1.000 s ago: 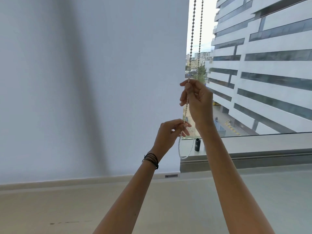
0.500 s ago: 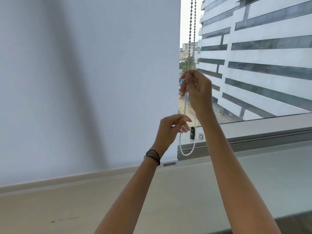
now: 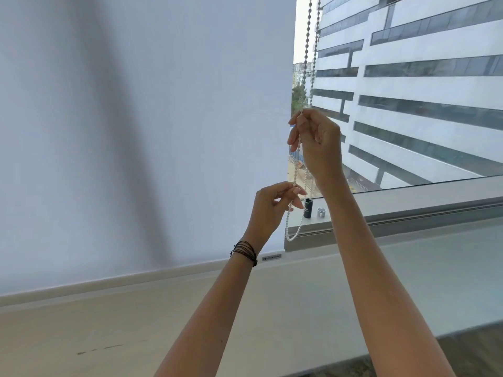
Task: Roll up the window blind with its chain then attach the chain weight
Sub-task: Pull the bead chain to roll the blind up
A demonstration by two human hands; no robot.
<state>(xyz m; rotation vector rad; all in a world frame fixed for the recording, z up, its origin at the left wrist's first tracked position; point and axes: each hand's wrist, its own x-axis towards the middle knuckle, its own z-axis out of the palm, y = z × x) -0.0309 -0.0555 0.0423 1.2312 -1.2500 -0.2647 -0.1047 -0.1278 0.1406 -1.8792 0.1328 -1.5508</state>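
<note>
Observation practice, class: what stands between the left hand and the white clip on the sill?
A black cylinder, probably the chain weight, stands upright; head view.

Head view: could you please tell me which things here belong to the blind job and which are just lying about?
Belong to the job:
roller blind, lowered
bead chain, pinched by left hand and right hand
black cylinder on the window sill, probably the chain weight

Lying about:
small white clip beside it, purpose unclear
cord bracelets on the left wrist
</note>
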